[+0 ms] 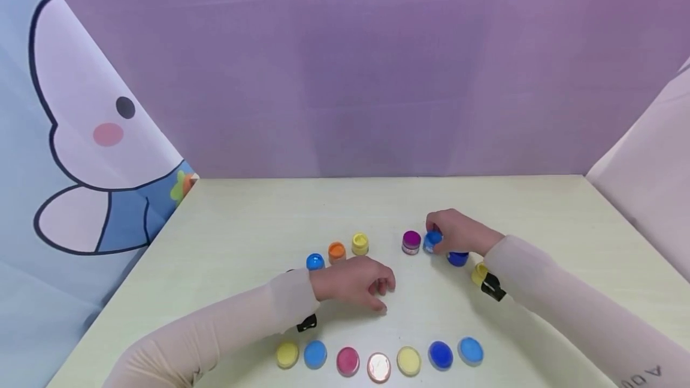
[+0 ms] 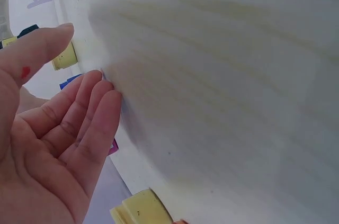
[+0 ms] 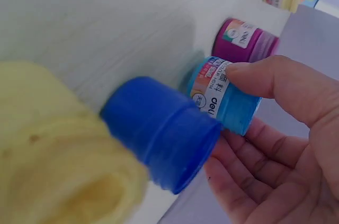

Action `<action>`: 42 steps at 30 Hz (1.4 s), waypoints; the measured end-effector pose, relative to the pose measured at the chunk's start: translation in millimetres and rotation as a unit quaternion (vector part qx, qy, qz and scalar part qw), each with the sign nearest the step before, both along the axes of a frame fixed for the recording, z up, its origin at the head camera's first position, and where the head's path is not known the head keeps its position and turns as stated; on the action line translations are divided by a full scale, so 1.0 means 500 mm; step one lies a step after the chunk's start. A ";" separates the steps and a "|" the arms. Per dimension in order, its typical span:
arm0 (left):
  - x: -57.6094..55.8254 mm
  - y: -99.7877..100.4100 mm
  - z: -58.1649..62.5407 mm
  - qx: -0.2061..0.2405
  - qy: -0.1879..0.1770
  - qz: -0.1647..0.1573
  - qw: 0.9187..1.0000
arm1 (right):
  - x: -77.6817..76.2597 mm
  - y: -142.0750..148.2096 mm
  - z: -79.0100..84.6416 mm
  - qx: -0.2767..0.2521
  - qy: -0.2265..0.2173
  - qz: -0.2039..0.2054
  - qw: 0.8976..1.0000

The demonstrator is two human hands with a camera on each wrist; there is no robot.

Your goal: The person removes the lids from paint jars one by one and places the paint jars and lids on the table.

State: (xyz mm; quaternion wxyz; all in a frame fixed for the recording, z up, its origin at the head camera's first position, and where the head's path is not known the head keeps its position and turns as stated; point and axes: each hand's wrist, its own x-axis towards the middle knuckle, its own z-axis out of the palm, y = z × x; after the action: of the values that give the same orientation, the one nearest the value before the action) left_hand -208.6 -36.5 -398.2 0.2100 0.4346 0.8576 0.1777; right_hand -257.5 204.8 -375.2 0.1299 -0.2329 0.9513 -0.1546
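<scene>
At the right of the head view, my right hand (image 1: 458, 232) pinches a light blue paint jar (image 3: 212, 94) between thumb and fingers. The jar stands on the table in the row. A purple paint jar (image 1: 411, 242) is on one side of it and a dark blue jar (image 3: 153, 123) on the other, with a yellow jar (image 3: 63, 144) nearest the wrist camera. My left hand (image 1: 356, 283) hovers over the middle of the table, fingers loosely bent, holding nothing. Just beyond it are a blue jar (image 1: 315, 261), an orange jar (image 1: 336, 250) and a pale yellow jar (image 1: 360, 244).
Along the near side of the table (image 1: 259, 208) lies a curved row of several round lids, among them a yellow lid (image 1: 287, 354), a magenta lid (image 1: 347, 361) and a dark blue lid (image 1: 441, 355). A purple backdrop (image 1: 388, 76) rises behind the far edge.
</scene>
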 end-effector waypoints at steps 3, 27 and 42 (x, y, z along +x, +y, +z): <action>0.001 0.001 0.000 -0.003 -0.005 0.003 1.000 | -0.001 0.002 -0.008 0.000 -0.010 0.000 1.000; -0.003 -0.005 0.000 0.010 0.014 0.014 1.000 | -0.007 -0.059 -0.003 -0.046 0.037 0.024 0.998; -0.004 -0.010 -0.001 0.039 0.049 0.097 0.993 | 0.065 -0.094 0.003 -0.078 0.054 0.090 0.991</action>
State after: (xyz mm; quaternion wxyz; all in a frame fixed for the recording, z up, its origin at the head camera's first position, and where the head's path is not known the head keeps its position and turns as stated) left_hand -210.5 -41.4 -398.7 0.1322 0.3658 0.8972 0.2091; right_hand -225.2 157.8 -373.8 0.0734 -0.3351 0.9170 -0.2034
